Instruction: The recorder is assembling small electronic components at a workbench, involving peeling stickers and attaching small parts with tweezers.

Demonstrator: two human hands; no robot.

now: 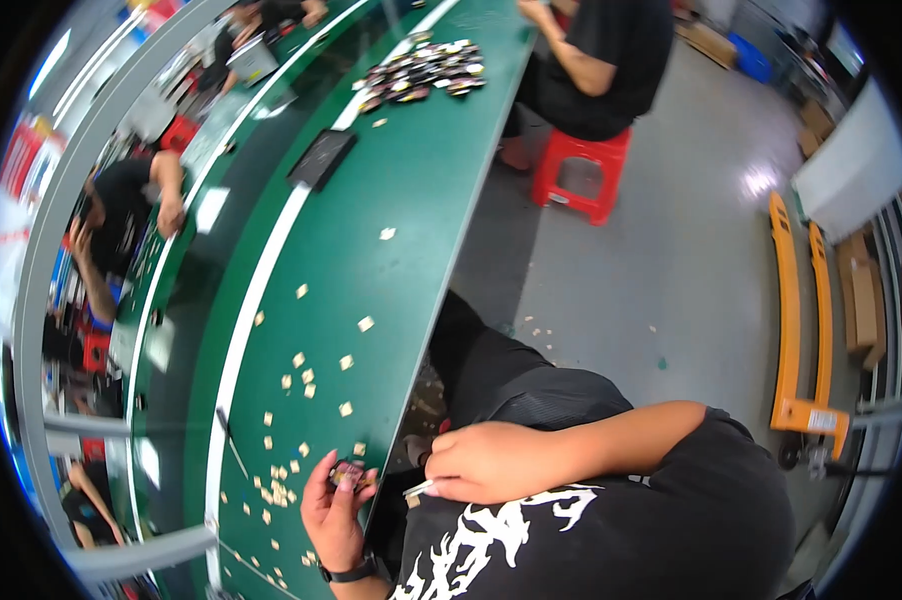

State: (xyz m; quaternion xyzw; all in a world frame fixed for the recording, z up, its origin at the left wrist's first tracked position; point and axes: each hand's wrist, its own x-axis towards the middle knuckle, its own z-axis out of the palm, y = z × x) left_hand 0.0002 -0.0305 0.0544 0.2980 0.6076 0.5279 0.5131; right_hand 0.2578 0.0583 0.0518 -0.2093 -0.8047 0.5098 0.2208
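My left hand [335, 520], with a dark band at the wrist, is over the near edge of the green table. Its fingers are closed around a small dark and pinkish piece [347, 474], too small to make out its kind. Close by on the right, my right hand [481, 462] pinches slim pale tweezers [419, 488] that point toward the left hand. By their tips is a small beige square [414, 502]; I cannot tell whether the tweezers grip it. Many similar beige squares [346, 409] lie scattered on the table beyond and left of my hands.
The green table [411, 220] stretches away, bearing a black tray [323, 159] and a heap of small dark and white pieces [426, 75]. A person sits on a red stool [583, 175]. A yellow pallet jack [806, 330] stands at right; other people work across the line.
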